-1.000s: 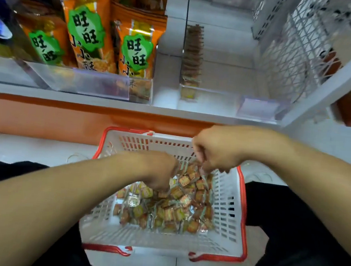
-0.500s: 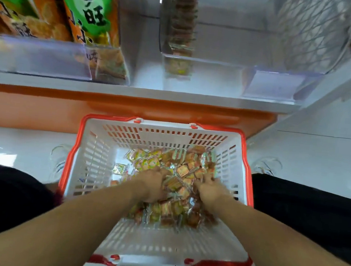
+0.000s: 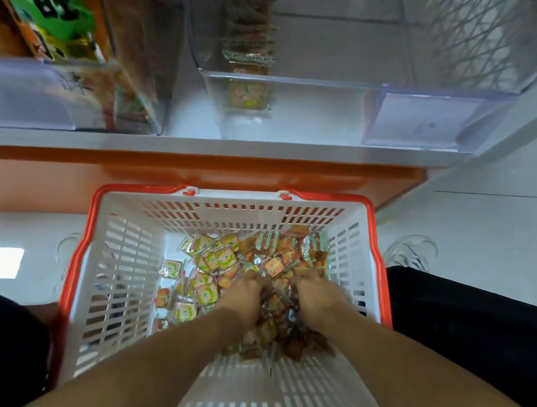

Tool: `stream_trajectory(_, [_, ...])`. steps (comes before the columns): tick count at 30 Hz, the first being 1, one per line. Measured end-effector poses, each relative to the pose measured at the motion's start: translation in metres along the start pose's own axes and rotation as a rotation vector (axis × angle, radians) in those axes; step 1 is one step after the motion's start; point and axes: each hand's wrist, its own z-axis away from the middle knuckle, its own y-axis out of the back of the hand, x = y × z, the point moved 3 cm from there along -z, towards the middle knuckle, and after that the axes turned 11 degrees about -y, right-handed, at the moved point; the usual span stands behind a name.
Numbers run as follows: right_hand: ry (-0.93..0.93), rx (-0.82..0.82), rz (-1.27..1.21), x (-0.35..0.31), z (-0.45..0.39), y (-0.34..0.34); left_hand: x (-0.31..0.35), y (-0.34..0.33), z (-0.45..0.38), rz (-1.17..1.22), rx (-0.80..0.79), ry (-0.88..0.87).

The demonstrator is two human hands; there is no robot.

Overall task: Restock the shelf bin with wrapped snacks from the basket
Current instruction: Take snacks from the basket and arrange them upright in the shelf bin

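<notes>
A white basket (image 3: pixel 124 255) with an orange rim stands on the floor below the shelf. Several small wrapped snacks (image 3: pixel 219 257) lie heaped in its right half. My left hand (image 3: pixel 245 296) and my right hand (image 3: pixel 316 303) are both pushed down into the heap side by side, fingers curled into the wrappers and partly buried. Above, a clear shelf bin (image 3: pixel 302 108) holds a single row of the same wrapped snacks (image 3: pixel 246 93) along its left side.
Large orange and green snack bags (image 3: pixel 49 18) fill the clear bin at the upper left. A white shelf edge (image 3: pixel 200 146) with an orange base runs above the basket. My dark trouser legs (image 3: pixel 477 338) flank the basket. White wire mesh (image 3: pixel 473 36) closes the shelf's right end.
Both hands dropped from above the basket down into the snack heap and closed on the wrappers. The view tilted downward and nearer to the basket.
</notes>
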Motion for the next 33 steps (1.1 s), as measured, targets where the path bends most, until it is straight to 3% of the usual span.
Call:
stream_trajectory(5, [0.14,0.082,0.151,-0.016,0.028,0.057,-0.006,0.035,0.008,0.346,-0.006,0.095])
stream_trajectory(9, [0.231,-0.068,0.126,-0.033,0.072,0.128,0.013,0.1,0.026,0.578,-0.097,0.168])
stream_trajectory(12, [0.257,-0.102,0.166,-0.04,0.119,0.182,0.045,0.153,0.049,0.629,-0.18,0.114])
stream_trajectory(15, [0.3,-0.02,0.139,-0.034,0.167,0.238,0.079,0.205,0.079,0.671,-0.145,0.034])
stream_trajectory(19, [0.512,-0.039,-0.284,-0.018,0.214,0.294,0.118,0.255,0.127,0.88,-0.085,-0.045])
stream_trajectory(22, [0.637,-0.04,-0.683,-0.011,0.225,0.31,0.132,0.276,0.157,1.115,0.067,-0.104])
stream_trajectory(26, [0.678,0.008,-0.905,-0.015,0.218,0.304,0.13,0.28,0.17,1.365,0.256,-0.127])
stream_trajectory(33, [0.625,-0.078,-1.269,-0.016,0.213,0.303,0.128,0.289,0.184,1.243,0.288,-0.306])
